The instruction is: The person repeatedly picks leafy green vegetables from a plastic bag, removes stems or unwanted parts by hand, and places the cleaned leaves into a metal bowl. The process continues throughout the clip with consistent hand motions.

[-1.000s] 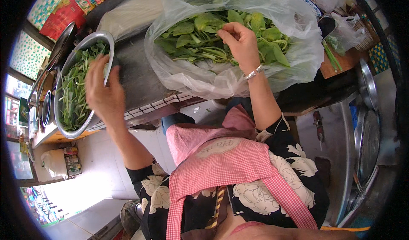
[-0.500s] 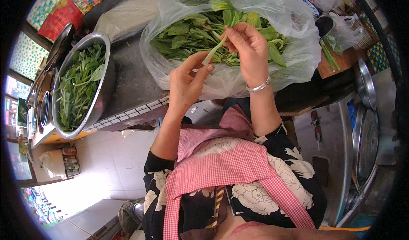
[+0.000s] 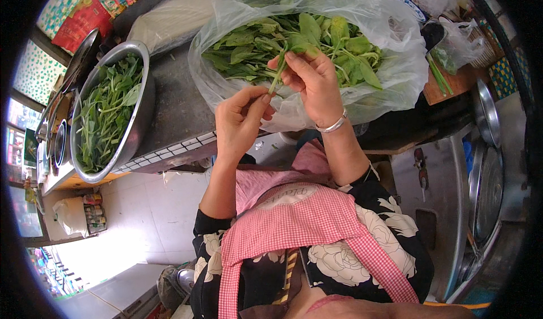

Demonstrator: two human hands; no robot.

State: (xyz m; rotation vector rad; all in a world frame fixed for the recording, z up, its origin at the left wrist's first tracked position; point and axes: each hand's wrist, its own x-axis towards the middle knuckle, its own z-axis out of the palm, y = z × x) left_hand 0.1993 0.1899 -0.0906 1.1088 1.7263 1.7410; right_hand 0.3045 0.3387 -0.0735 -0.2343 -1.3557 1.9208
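Note:
Between my two hands is one leafy green stalk [image 3: 276, 76], tilted, its leaves at the top and its pale stem end toward me. My left hand [image 3: 243, 117] pinches the lower stem end between thumb and fingertips. Higher up, my right hand [image 3: 314, 84], with a silver bracelet at the wrist, is closed around the leafy part. Behind the hands, an open clear plastic bag [image 3: 404, 73] holds a heap of leafy greens [image 3: 243, 50]. Off to the left stands a tilted-looking metal basin [image 3: 141, 101] with more greens [image 3: 107, 118] in it.
The dark counter [image 3: 172, 87] has a tiled front edge. A folded plastic bag [image 3: 175, 16] lies behind it. At right, green stalks [image 3: 439, 75] lie on a wooden board [image 3: 432, 95] near a metal bowl [image 3: 485, 112]. A dark pan [image 3: 83, 53] leans beyond the basin.
Both hands have shifted slightly left and toward me with the stalk. My left fingers have closed in at the stem end, and the right hand has come lower.

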